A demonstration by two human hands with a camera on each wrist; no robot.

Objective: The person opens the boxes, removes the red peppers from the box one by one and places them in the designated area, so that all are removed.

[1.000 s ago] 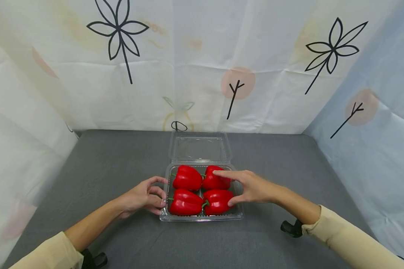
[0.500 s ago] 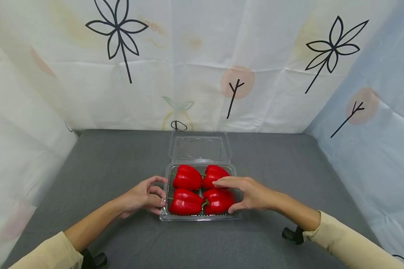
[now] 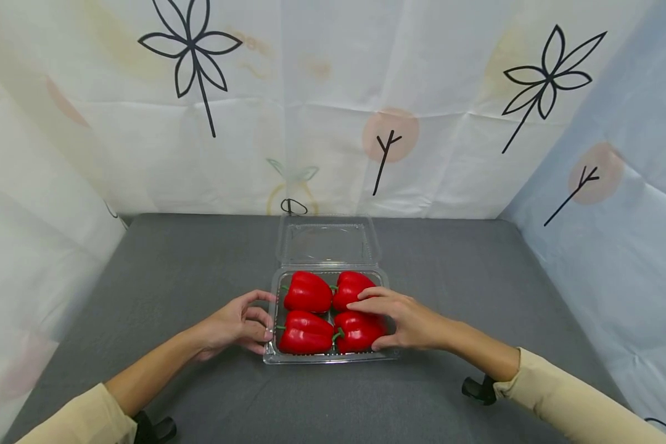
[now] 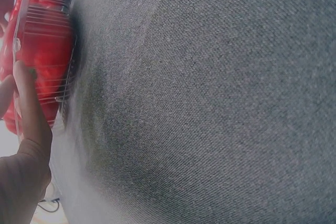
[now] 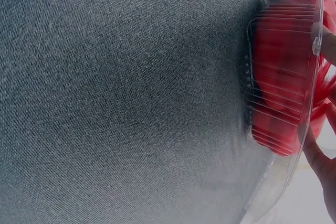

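Note:
Red bell peppers with green stems lie in two rows of two inside a clear plastic clamshell container (image 3: 333,359). My left hand (image 3: 235,327) holds the container's left rim, thumb near the front corner and fingers curled along the side. In the left wrist view, the thumb (image 4: 32,106) lies along the outside of the wall. My right hand (image 3: 407,320) reaches over the right rim and grips the front right bell pepper (image 3: 355,334), thumb at its near side and fingers across its far side. Its fingers also overlap the back right bell pepper (image 3: 351,290).
The container's clear lid (image 3: 328,242) stands folded back toward the printed curtain (image 3: 333,92). Two more bell peppers, back left (image 3: 308,291) and front left (image 3: 305,333), fill the left half. Grey cloth (image 3: 200,259) covers the table.
My right hand has moved slightly toward me, from between the two right-hand peppers onto the front one, its fingers drawing in. The left hand and container have stayed put.

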